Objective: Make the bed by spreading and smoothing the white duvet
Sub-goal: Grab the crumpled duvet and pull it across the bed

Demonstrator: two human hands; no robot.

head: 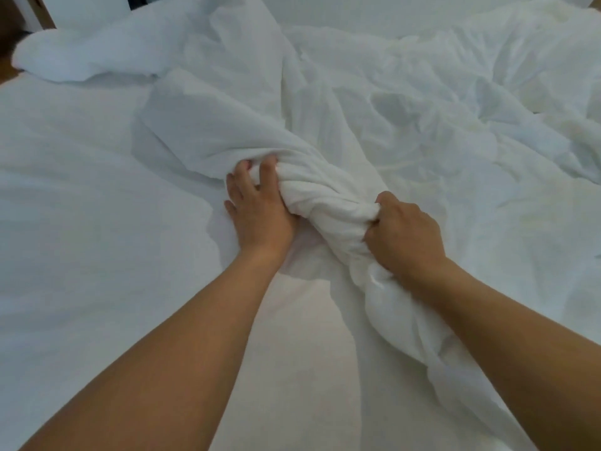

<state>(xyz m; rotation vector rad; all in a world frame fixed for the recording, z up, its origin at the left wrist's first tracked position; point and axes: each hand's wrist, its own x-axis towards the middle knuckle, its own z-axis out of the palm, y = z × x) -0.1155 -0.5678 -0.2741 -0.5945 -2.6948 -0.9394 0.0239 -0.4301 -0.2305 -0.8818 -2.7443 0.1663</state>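
Note:
The white duvet (406, 118) lies crumpled over the right and far part of the bed, with one section twisted into a thick rope running toward me. My left hand (260, 206) grips the far end of that twisted bunch, fingers dug into the folds. My right hand (403, 232) is clenched around the same bunch a little nearer and to the right. Both forearms reach in from the bottom of the view. The flat white sheet (81, 222) of the mattress shows bare on the left and between my arms.
A white pillow (87, 56) lies at the far left of the bed. Beyond it, a strip of brown floor and wood (13, 34) shows at the top left corner. More rumpled duvet is piled at the far right (536, 60).

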